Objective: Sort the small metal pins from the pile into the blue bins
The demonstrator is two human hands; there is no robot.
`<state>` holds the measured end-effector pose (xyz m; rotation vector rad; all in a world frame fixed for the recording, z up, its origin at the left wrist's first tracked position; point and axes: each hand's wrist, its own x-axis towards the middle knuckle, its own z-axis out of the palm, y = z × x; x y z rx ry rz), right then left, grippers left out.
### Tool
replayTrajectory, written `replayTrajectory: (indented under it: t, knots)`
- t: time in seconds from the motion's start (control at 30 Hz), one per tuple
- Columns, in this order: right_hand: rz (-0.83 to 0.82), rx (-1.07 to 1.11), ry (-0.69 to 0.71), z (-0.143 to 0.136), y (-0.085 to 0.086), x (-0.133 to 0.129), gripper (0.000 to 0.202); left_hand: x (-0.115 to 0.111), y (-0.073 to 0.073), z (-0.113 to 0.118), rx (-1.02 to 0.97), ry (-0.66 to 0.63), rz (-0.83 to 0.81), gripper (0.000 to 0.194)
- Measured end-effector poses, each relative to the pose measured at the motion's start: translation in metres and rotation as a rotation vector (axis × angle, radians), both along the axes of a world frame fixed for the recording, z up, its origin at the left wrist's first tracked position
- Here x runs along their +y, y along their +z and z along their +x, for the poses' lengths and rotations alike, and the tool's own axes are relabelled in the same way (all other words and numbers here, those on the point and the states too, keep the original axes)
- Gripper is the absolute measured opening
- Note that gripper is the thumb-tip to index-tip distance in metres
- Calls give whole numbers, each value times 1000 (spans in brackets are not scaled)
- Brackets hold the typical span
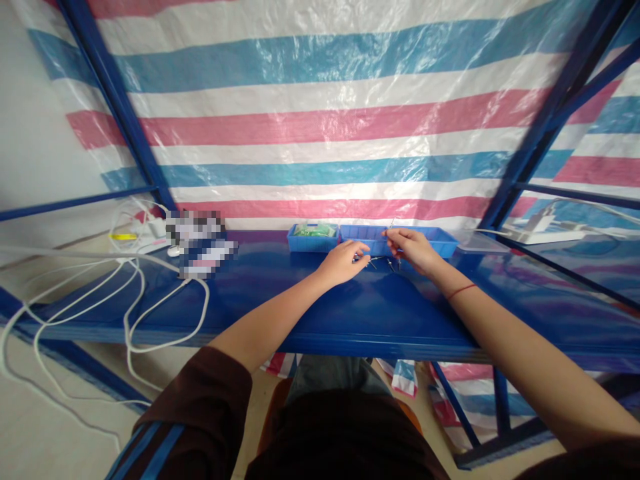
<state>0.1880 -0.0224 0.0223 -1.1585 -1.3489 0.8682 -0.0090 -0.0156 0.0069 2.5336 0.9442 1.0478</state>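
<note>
My right hand [407,249] is closed in a pinch above the front of a long blue plastic bin [440,241]. A thin metal pin [393,225] sticks up from its fingertips; its exact kind is too small to tell. To the left, my left hand [345,262] hovers low over the table, fingers half curled and a gap between thumb and forefinger. Several thin metal pins [391,265] lie on the blue tabletop [350,313] between the hands, some right at the left fingertips. Whether the left palm hides anything cannot be seen.
A smaller blue bin [299,245] with green-tinted plastic packing [315,230] adjoins the long one. A clear flat lid [483,241] lies to the right. White cables [143,300] loop over the left table edge, near a blurred-out item [203,243]. A power strip [550,233] is at far right.
</note>
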Motion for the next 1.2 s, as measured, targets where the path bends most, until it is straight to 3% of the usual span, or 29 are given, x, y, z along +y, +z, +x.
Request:
replayTrajectory:
  t: [0.13, 0.27, 0.43, 0.77, 1.2]
  knots:
    - [-92, 194, -161, 12, 3, 3, 16, -2, 3, -4, 176, 105, -2, 25]
    - [-167, 229, -231, 19, 4, 3, 23, -5, 6, -9, 367, 269, 7, 33]
    - [-145, 147, -184, 13, 3, 2, 23, -5, 6, -12, 463, 324, -12, 41]
    - [-55, -299, -32, -6, 3, -7, 29, 0, 6, -14, 508, 288, -5, 27]
    - [-44, -517, 166, -9, -1, -7, 41, 9, -1, -13, 528, 243, 16, 32]
